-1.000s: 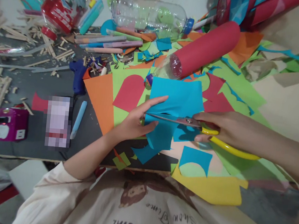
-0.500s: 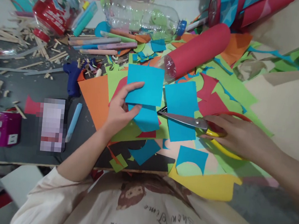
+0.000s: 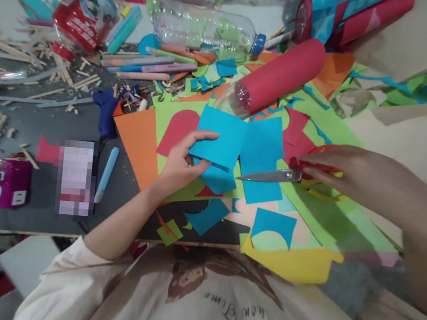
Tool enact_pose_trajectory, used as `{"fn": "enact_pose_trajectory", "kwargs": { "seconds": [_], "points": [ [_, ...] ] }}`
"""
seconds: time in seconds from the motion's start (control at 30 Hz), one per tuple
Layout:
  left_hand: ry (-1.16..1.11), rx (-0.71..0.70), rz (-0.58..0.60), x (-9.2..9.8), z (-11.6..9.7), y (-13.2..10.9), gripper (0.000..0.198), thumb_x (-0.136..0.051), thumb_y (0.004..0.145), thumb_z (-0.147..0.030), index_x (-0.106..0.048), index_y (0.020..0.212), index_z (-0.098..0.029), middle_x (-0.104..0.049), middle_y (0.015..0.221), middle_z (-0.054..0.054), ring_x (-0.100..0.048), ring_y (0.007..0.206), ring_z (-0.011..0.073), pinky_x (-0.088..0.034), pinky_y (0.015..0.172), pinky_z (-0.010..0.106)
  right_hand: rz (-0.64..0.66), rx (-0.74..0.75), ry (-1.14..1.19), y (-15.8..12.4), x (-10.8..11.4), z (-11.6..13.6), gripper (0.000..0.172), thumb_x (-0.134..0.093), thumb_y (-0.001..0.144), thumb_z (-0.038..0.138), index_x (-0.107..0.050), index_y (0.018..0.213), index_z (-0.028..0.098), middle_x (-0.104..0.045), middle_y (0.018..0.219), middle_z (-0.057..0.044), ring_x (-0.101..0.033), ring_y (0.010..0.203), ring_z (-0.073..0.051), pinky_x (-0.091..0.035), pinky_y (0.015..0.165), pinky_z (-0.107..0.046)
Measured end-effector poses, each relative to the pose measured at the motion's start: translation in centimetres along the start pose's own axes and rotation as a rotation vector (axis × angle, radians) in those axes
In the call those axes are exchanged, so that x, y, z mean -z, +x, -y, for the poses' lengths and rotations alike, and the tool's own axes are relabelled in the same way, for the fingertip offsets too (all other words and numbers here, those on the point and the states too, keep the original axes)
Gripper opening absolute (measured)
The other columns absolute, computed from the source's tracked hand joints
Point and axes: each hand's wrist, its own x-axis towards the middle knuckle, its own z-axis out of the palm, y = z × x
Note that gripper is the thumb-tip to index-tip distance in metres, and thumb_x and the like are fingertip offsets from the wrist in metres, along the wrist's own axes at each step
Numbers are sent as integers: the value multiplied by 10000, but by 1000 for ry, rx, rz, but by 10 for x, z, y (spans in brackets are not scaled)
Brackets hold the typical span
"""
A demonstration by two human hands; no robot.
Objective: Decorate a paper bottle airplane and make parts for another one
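Observation:
Between its thumb and fingers my left hand (image 3: 185, 165) pinches a blue square of paper (image 3: 221, 136), tilted above the table. Beneath it, a second blue piece (image 3: 219, 177) shows in part; I cannot tell whether the hand holds that one too. My right hand (image 3: 350, 174) grips scissors (image 3: 272, 176) by their red and yellow handles. The blades look closed, and they point left over another blue sheet (image 3: 261, 186). A blue offcut with a curved notch (image 3: 276, 222) lies nearer me. Under the left hand is a red piece with a rounded top (image 3: 180, 130).
A red-wrapped bottle (image 3: 288, 77) and a clear bottle (image 3: 210, 27) lie at the back, near several markers (image 3: 150, 67). On the left are a blue glue gun (image 3: 105, 113), a phone (image 3: 76, 178) and a purple box (image 3: 4, 184). Wood sticks and coloured scraps litter the table.
The blue square in my left hand has moved right and tilted, now overlapping the blue sheet. My right hand has shifted and turned, and the scissor tips have come slightly nearer me.

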Motion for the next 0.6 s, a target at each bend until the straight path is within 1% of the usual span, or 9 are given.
{"fn": "enact_pose_trajectory", "kwargs": {
  "seconds": [0.03,0.1,0.17,0.27,0.3,0.37,0.47,0.53,0.6],
  "points": [
    [-3,-6,48,0,-2,0,404,-558,807,-132,-602,1196,-234,-677,1081,19,-409,492,29,-311,409,161,-65,-32,12,5,3,11,361,-433,973,428,-742,872,272,-754,906,-65,-690,777,-245,-479,559,-346],
    [8,-43,156,1,-8,-1,399,-563,818,-118,-612,1198,-232,-689,1139,29,-564,621,70,-393,466,163,-188,-94,107,17,3,33,413,-427,975,478,-721,837,223,-742,883,-99,-689,802,-273,-497,611,-374],
    [31,-98,223,2,-13,-1,382,-569,840,-127,-618,1204,-233,-686,1213,45,-672,874,143,-497,601,188,-252,-80,377,29,-4,56,353,-491,952,491,-706,1015,217,-733,1002,-94,-690,895,-256,-545,753,-388],
    [33,-123,245,5,-17,1,382,-553,840,-126,-617,1201,-233,-686,1232,52,-659,1115,201,-551,826,250,-240,-115,770,46,-23,86,450,-558,922,496,-553,1307,264,-641,1295,-88,-628,1142,-256,-557,858,-390],
    [32,-105,247,6,-17,2,374,-552,837,-135,-619,1192,-233,-687,1226,51,-655,1132,207,-552,862,264,-244,-127,887,51,-30,93,474,-580,908,500,-526,1319,270,-617,1333,-83,-603,1194,-254,-552,890,-392],
    [43,-61,246,6,-14,3,339,-558,844,-172,-625,1171,-230,-691,1212,48,-655,1138,218,-558,881,281,-286,-138,1090,62,-41,102,424,-615,880,485,-544,1237,268,-640,1279,-65,-615,1165,-238,-543,922,-386],
    [70,-72,153,4,-5,4,336,-575,867,-236,-616,1200,-239,-680,1245,56,-642,1163,231,-552,912,302,-282,-183,1264,73,-53,102,298,-653,829,459,-567,1036,263,-685,1045,-26,-658,983,-215,-563,837,-370],
    [106,-70,21,2,0,3,421,-598,876,-269,-567,1295,-268,-649,1303,63,-624,1185,236,-553,898,304,-299,-259,1315,76,-58,97,277,-665,798,463,-550,959,270,-670,938,-11,-656,897,-207,-566,768,-359],
    [139,-30,-114,0,2,3,470,-608,894,-313,-518,1355,-289,-664,1250,63,-640,1128,226,-564,842,301,-328,-337,1366,77,-61,94,278,-661,776,477,-537,928,280,-659,894,-10,-657,875,-214,-567,724,-359]
  ]
}}
